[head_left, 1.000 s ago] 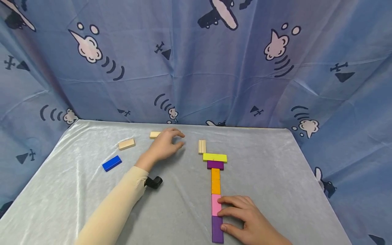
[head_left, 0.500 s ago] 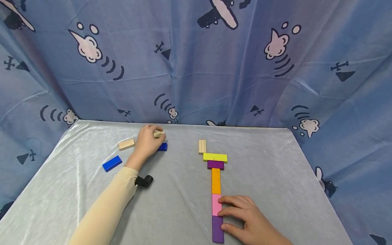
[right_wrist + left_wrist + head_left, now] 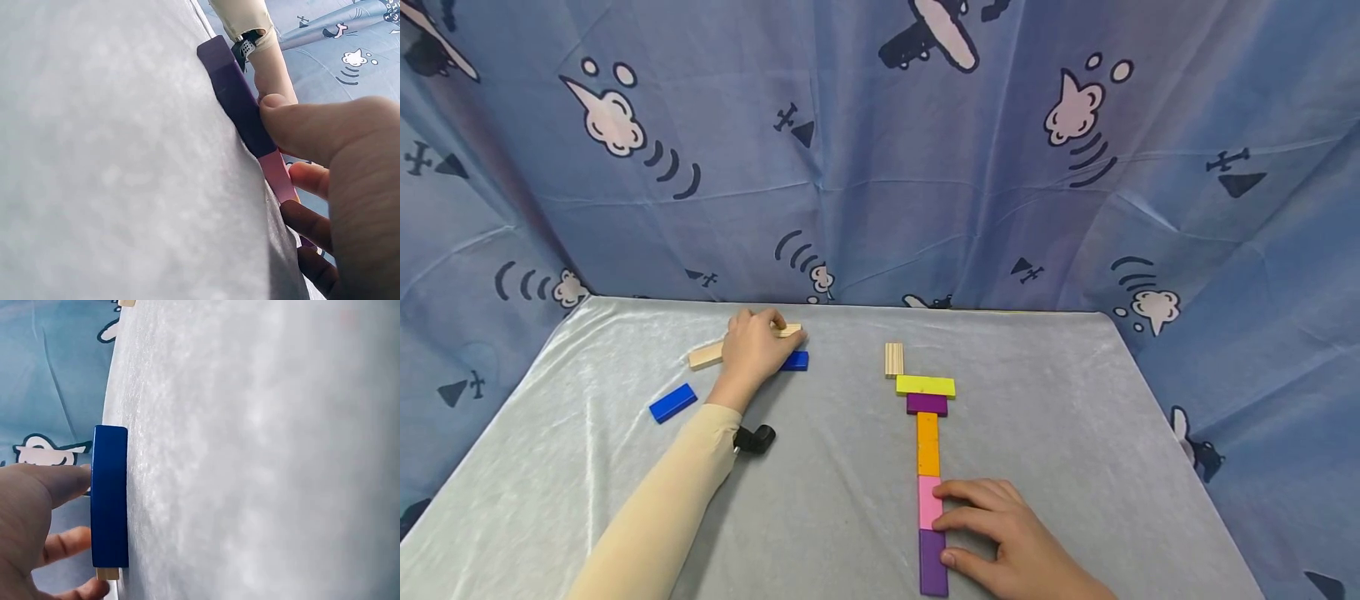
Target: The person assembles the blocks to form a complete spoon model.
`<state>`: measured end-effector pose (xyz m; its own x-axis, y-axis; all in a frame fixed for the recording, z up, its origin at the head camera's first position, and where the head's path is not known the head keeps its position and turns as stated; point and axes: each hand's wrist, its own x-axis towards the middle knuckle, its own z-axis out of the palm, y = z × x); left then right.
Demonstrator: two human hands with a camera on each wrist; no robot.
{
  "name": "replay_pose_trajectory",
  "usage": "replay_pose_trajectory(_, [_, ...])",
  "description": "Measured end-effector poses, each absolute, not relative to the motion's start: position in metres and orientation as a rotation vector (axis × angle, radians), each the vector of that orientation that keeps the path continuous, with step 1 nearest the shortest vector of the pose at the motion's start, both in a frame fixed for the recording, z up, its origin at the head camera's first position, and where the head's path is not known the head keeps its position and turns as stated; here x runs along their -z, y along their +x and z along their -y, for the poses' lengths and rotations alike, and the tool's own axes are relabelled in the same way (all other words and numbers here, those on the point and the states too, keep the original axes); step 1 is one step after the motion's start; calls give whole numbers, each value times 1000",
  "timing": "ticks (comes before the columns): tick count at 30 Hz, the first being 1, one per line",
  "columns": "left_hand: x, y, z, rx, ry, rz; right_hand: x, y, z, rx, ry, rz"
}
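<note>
While left fingers (image 3: 772, 317) curl round plain block (image 3: 789, 330), how tight I can't tell, right fingers (image 3: 973, 521) sit loosely spread, just touching pink block (image 3: 927, 502) and purple block (image 3: 932, 568), gripping nothing. Blue block (image 3: 796, 361) lies just on near side of left fingers; I'd pinch snugly, lift straight up, not bump blue block. Press right fingers softly so row (image 3: 928, 446) won't bend.
</note>
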<state>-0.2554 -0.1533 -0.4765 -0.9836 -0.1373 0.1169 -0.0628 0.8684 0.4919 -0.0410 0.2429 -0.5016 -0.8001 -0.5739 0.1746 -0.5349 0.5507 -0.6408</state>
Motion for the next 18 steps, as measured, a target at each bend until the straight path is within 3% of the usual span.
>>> replay_pose_trajectory(18, [477,-258,152,756,180,2849,503,-40,-244,1109,-1046,-2736])
